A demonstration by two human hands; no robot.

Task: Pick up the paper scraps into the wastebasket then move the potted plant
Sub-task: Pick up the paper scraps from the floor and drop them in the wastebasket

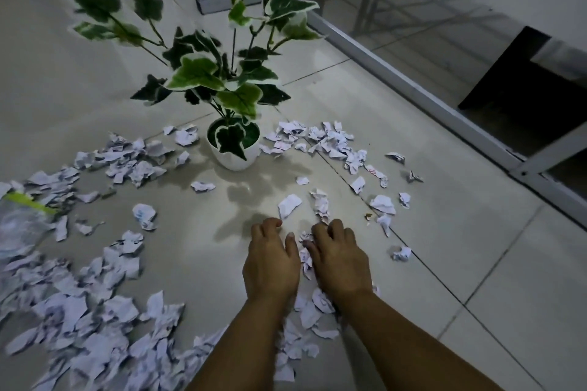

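Both hands lie side by side on the pale tiled floor point(444, 263): left hand point(270, 260) curled, seemingly empty; right hand point(338, 260) curled over crumpled white paper scraps point(305, 259), its grip hidden. White-potted ivy plant point(233, 149) stands beyond; a blurred clear wastebasket point(19, 228) is cut off at left.

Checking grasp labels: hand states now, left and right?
Left hand: open, fingers loosely curled over the floor, holding nothing.
Right hand: curled over paper scraps; grip cannot be told.

Potted plant point(233, 149) sits far centre on the floor point(444, 247), paper scraps point(95, 311) ringing it left, right and near (thickest near left); both hands near centre, wastebasket point(19, 225) at left edge.
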